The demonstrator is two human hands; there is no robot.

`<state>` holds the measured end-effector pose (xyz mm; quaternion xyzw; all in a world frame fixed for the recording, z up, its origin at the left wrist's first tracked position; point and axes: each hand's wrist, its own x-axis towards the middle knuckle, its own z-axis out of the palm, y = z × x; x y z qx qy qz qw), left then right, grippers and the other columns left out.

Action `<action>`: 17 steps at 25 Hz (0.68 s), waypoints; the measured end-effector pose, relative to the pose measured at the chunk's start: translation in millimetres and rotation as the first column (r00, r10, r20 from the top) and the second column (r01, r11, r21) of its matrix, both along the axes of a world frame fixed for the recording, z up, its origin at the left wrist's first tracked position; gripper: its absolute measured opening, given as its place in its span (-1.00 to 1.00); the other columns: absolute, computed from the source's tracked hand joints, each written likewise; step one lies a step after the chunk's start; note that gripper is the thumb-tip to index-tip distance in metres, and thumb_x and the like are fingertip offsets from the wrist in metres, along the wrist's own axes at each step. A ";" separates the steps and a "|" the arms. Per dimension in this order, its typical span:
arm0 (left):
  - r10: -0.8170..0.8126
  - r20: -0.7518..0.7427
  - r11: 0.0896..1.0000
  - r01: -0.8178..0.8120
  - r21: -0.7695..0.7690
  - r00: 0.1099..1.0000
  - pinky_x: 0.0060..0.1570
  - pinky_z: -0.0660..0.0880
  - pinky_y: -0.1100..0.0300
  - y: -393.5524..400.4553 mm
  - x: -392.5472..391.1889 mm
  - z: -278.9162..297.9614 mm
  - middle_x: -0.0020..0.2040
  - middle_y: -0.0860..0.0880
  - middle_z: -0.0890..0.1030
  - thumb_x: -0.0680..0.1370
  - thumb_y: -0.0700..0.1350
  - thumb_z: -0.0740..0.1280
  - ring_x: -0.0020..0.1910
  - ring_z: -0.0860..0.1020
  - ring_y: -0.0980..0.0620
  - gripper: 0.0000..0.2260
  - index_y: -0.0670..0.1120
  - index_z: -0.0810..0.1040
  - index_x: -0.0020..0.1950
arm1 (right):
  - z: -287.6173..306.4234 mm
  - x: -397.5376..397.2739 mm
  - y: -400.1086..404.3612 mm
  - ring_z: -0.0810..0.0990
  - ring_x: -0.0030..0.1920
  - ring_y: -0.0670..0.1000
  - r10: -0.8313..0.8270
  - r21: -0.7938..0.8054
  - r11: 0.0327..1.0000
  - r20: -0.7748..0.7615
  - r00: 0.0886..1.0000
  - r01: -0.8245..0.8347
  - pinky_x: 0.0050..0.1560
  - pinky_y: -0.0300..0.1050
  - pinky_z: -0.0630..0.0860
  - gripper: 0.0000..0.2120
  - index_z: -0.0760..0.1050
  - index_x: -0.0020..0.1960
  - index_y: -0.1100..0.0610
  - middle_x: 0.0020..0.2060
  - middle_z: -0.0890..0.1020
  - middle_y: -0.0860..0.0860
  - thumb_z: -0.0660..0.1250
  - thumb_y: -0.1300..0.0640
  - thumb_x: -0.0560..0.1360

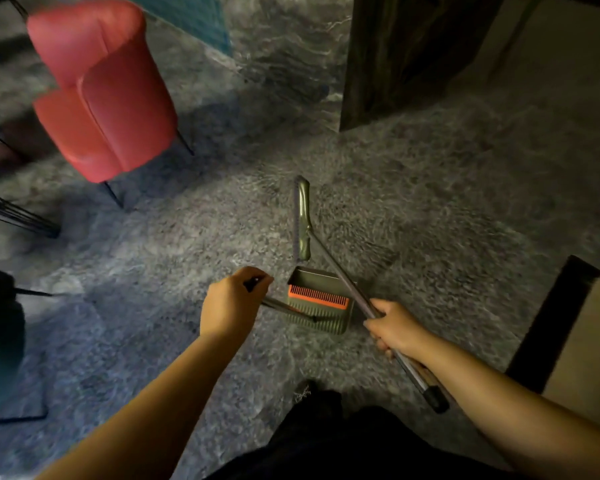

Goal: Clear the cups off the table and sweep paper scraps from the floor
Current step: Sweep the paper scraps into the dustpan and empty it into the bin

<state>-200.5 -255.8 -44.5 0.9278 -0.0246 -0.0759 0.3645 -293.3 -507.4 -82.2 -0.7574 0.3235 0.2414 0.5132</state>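
I'm standing on a mottled grey speckled carpet point(430, 209) that's filling pretty much the whole view. My left hand point(229, 306) is curling around the dark top end of the long handle on an olive-green plastic dustpan with an orange comb strip point(321, 303), which is sitting on the floor near dead centre, maybe slightly toward 6 o'clock. My right hand point(394, 327) is gripping the metal pole of a slim olive-green broom point(303, 220); its head is resting on the carpet just beyond the pan, toward 12 o'clock, and the pole is crossing over the pan's right edge. No paper scraps I can make out, everything's kind of blurry. Up at 10 o'clock a coral-red padded tub chair on thin black legs point(101, 95) is standing. At 1 o'clock there's a dark wooden panel point(395, 57), and at 4 o'clock a beige slab with a black edge point(575, 341).
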 end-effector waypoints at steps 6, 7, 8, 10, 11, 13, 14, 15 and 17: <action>0.031 0.030 1.000 -0.031 0.002 0.999 -0.38 0.50 0.19 -14.6 151.3 10.7 -0.27 0.12 0.63 0.52 0.09 0.38 -0.34 0.56 0.16 -0.93 0.15 0.63 -0.08 | 8.0 155.9 -9.8 0.33 -0.61 -0.06 0.005 0.025 1.000 0.018 1.000 -0.005 -0.60 -0.28 0.26 -0.73 0.44 0.21 0.11 -0.47 0.40 0.07 0.19 0.31 0.55; 0.049 0.035 0.999 -0.050 0.010 0.998 -0.39 0.49 0.20 -17.9 174.4 10.7 -0.28 0.12 0.63 0.52 0.09 0.38 -0.35 0.55 0.17 -0.94 0.16 0.63 -0.08 | 9.1 181.4 -13.9 0.32 -0.61 -0.07 0.010 0.028 1.000 0.029 1.000 -0.011 -0.61 -0.29 0.26 -0.75 0.45 0.18 0.11 -0.47 0.40 0.07 0.19 0.31 0.55; 0.071 0.036 0.997 -0.072 0.013 0.997 -0.39 0.48 0.20 -21.5 197.2 8.8 -0.28 0.11 0.62 0.52 0.09 0.37 -0.35 0.55 0.18 -0.94 0.16 0.63 -0.09 | 9.1 207.7 -18.6 0.32 -0.61 -0.07 0.023 0.025 0.999 0.036 0.999 -0.024 -0.62 -0.30 0.26 -0.76 0.44 0.16 0.10 -0.46 0.41 0.07 0.19 0.31 0.55; 0.127 0.036 0.992 -0.127 -0.002 0.991 -0.39 0.50 0.16 -31.7 250.1 2.7 -0.29 0.12 0.61 0.52 0.09 0.37 -0.38 0.54 0.16 -0.94 0.16 0.62 -0.10 | 7.1 268.9 -32.3 0.32 -0.61 -0.08 0.040 0.026 0.999 0.040 0.998 -0.041 -0.62 -0.30 0.26 -0.80 0.44 0.13 0.10 -0.44 0.41 0.08 0.18 0.30 0.56; 0.154 0.036 0.988 -0.154 -0.012 0.987 -0.39 0.51 0.14 -37.8 275.3 0.2 -0.29 0.12 0.61 0.52 0.09 0.37 -0.40 0.54 0.14 -0.95 0.17 0.61 -0.11 | 6.5 298.9 -39.7 0.32 -0.62 -0.08 0.045 0.030 0.999 0.043 0.998 -0.046 -0.62 -0.29 0.26 -0.80 0.44 0.12 0.10 -0.43 0.41 0.08 0.18 0.29 0.56; 0.190 0.042 0.982 -0.189 -0.032 0.981 -0.42 0.50 0.14 -50.6 328.6 -3.1 -0.28 0.14 0.59 0.52 0.11 0.37 -0.41 0.53 0.13 -0.96 0.20 0.59 -0.08 | 6.1 360.8 -55.0 0.32 -0.63 -0.09 0.069 0.039 0.997 0.058 0.996 -0.071 -0.61 -0.28 0.27 -0.78 0.44 0.14 0.07 -0.43 0.42 0.07 0.19 0.29 0.56; 0.204 0.050 0.979 -0.203 -0.038 0.978 -0.42 0.50 0.16 -58.6 359.8 -3.1 -0.26 0.16 0.58 0.52 0.13 0.37 -0.39 0.54 0.13 -0.91 0.20 0.59 -0.01 | 5.7 395.7 -64.0 0.32 -0.64 -0.10 0.088 0.040 0.995 0.062 0.994 -0.091 -0.60 -0.28 0.28 -0.74 0.44 0.19 0.06 -0.44 0.43 0.07 0.19 0.29 0.56; 0.218 0.056 0.976 -0.215 -0.044 0.974 -0.39 0.50 0.17 -65.4 386.8 -0.8 -0.25 0.17 0.58 0.51 0.14 0.38 -0.36 0.56 0.12 -0.84 0.20 0.58 0.08 | 6.1 426.1 -71.9 0.33 -0.64 -0.11 0.100 0.037 0.994 0.064 0.993 -0.103 -0.60 -0.28 0.29 -0.69 0.42 0.26 0.06 -0.43 0.43 0.07 0.19 0.29 0.56; 0.258 0.071 0.966 -0.254 -0.054 0.964 -0.30 0.55 0.14 -75.5 442.0 7.4 -0.23 0.18 0.57 0.49 0.16 0.40 -0.28 0.59 0.12 -0.71 0.18 0.54 0.19 | 7.6 486.6 -83.1 0.35 -0.61 -0.09 0.135 0.034 0.990 0.077 0.988 -0.138 -0.58 -0.25 0.31 -0.61 0.37 0.36 0.08 -0.42 0.45 0.07 0.20 0.29 0.56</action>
